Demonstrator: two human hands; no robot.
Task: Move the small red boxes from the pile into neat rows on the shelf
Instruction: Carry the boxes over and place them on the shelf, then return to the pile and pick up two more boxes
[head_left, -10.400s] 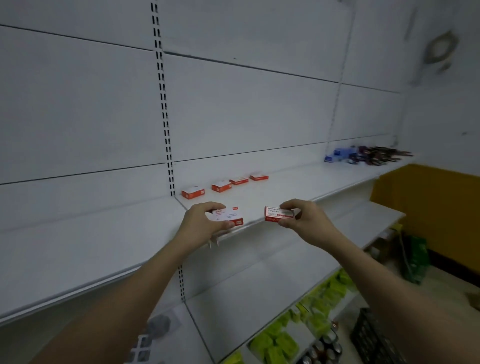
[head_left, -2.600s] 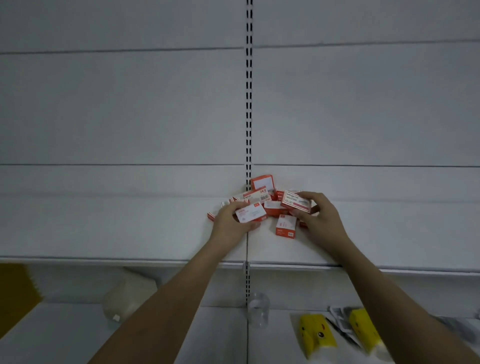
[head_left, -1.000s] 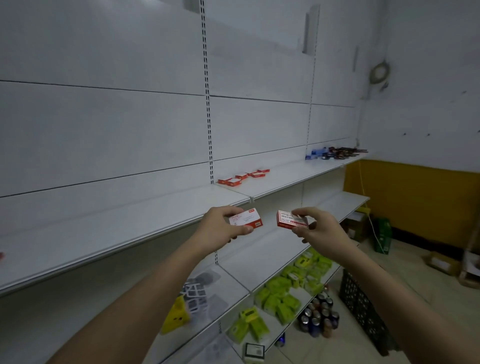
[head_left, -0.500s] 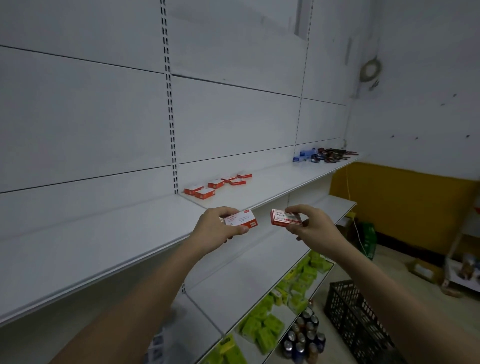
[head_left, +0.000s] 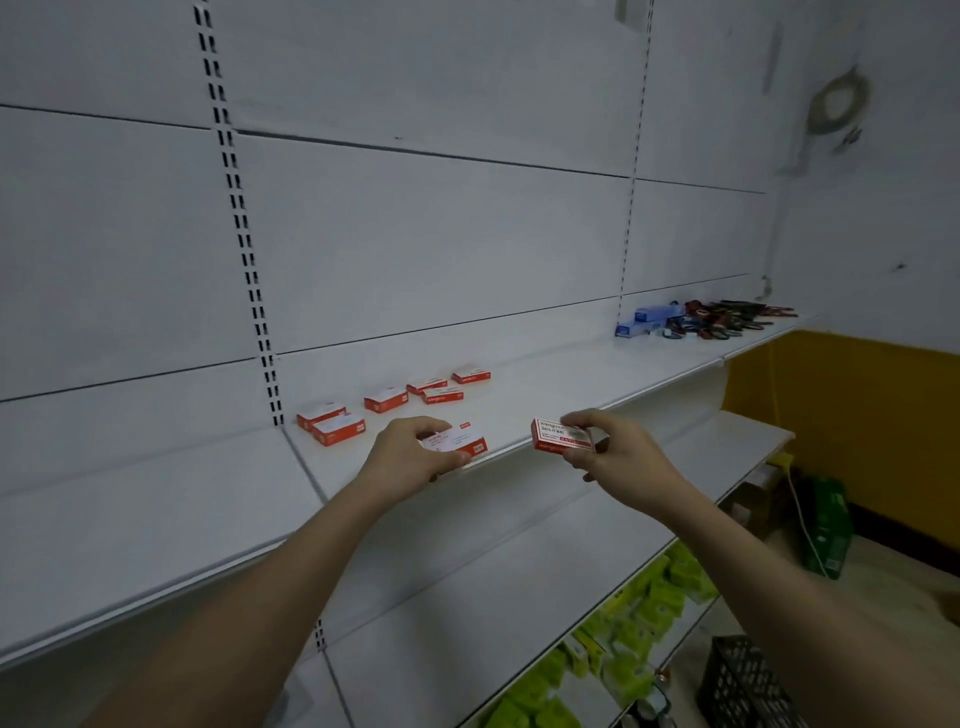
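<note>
White walls stand behind a long white shelf (head_left: 519, 415). Six small red boxes (head_left: 385, 401) sit there in rows. Each hand pinches one more box — left hand (head_left: 410, 457) holds its box (head_left: 457, 445) over the shelf edge, right hand (head_left: 613, 454) holds another (head_left: 562, 435) just off it. Best set them down straight, beside the front ones. The writing is too blurry to read.

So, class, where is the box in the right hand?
The box is pinched by the right hand, just off the shelf edge, right of the left hand.
</note>
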